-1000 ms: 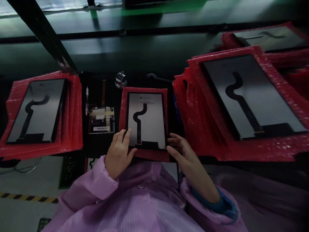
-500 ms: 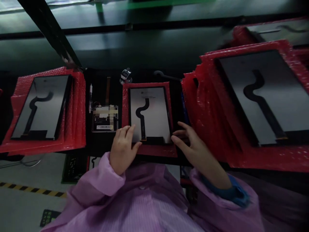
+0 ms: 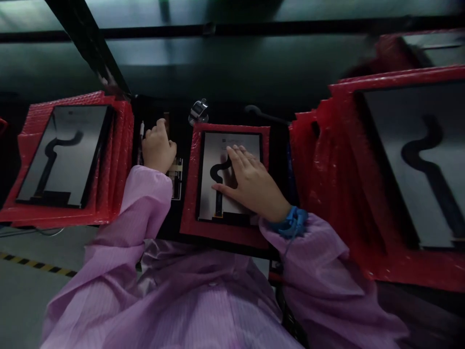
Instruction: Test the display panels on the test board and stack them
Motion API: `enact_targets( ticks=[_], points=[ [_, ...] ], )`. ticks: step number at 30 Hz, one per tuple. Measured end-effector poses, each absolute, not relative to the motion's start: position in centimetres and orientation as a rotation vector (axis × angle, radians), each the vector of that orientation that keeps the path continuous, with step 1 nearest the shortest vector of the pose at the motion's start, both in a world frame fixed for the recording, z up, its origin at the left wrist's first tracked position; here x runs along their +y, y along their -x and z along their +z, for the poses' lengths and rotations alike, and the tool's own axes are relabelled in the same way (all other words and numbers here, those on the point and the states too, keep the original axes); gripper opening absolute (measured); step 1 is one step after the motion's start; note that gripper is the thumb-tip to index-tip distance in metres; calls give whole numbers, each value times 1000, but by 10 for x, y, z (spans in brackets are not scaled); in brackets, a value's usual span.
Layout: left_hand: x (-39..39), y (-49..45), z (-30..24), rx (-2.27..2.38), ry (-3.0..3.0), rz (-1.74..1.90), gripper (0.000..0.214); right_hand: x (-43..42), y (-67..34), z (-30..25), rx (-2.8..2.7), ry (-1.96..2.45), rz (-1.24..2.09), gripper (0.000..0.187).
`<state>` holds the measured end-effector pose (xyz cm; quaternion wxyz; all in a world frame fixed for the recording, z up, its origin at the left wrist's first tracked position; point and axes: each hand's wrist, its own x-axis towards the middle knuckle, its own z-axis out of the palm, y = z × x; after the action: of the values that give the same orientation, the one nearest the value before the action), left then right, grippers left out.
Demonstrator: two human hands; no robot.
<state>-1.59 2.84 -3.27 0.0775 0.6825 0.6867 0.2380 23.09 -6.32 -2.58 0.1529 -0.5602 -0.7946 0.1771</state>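
Note:
In front of me an LCD panel (image 3: 207, 194) lies on a red bubble-wrap bag (image 3: 189, 213), its silver back up with a black curved ribbon cable (image 3: 219, 201). My right hand (image 3: 252, 184) rests flat over the panel's right half and part of the cable, fingers stretched and thumb apart. My left hand (image 3: 159, 149) is above the small circuit board (image 3: 177, 182), hiding most of it. Its thumb stands off from the fingers, which reach towards a brown flex strip (image 3: 166, 118). I see nothing held in it. A white pen (image 3: 142, 128) lies just left of that hand.
Red bubble bags (image 3: 125, 160) are stacked at the left with an LCD panel (image 3: 69, 160) on top. A taller red stack (image 3: 327, 194) with another panel (image 3: 385, 145) stands at the right. Behind the middle panel are a metal tally counter (image 3: 198, 111) and a dark hooked tool (image 3: 259, 114).
My left hand has left the panel's lower left edge and moved up and left over the circuit board. My right hand has moved from beside the panel onto it.

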Motion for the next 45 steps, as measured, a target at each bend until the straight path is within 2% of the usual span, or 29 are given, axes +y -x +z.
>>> enact_targets(
  ticks=[3,5,8,13,16,18,20,22,24,26,31,35,40,45],
  points=[
    [34,24,-42,1841,-1884,1008,63,-69,-233,-35,-2263,1579,552,90],
    [40,29,-46,1670,-1813,1149,58,-72,-235,-36,-2241,1567,587,90],
    [46,33,-45,1501,-1766,1200,47,-73,-233,-34,-2200,1558,639,84],
    [39,27,-32,1399,-1692,1185,54,-76,-227,-29,-1993,1394,826,71],
    [32,22,-23,1323,-1661,1190,51,-79,-223,-27,-1746,1202,1087,81],
    [30,21,-19,1290,-1626,1201,63,-79,-222,-26,-1593,1140,1195,92],
    [29,20,-18,1278,-1593,1209,74,-77,-221,-26,-1498,1118,1259,91],
    [29,20,-17,1272,-1574,1216,65,-74,-220,-26,-1413,1084,1346,78],
    [28,18,-17,1255,-1595,1215,41,-70,-217,-25,-1294,1043,1455,59],
    [27,17,-17,1229,-1659,1212,25,-65,-210,-22,-1204,1050,1525,53],
    [23,13,-15,1231,-1790,1194,31,-61,-197,-19,-1292,1139,1456,63],
    [18,9,-14,1157,-1878,1119,17,-63,-201,-22,-1356,1074,1443,50],
    [15,7,-11,1179,-2054,936,20,-64,-207,-18,-1633,1091,1323,35],
    [13,6,-6,1196,-2178,806,14,-63,-209,-16,-1883,1028,1101,30]
  ],
)
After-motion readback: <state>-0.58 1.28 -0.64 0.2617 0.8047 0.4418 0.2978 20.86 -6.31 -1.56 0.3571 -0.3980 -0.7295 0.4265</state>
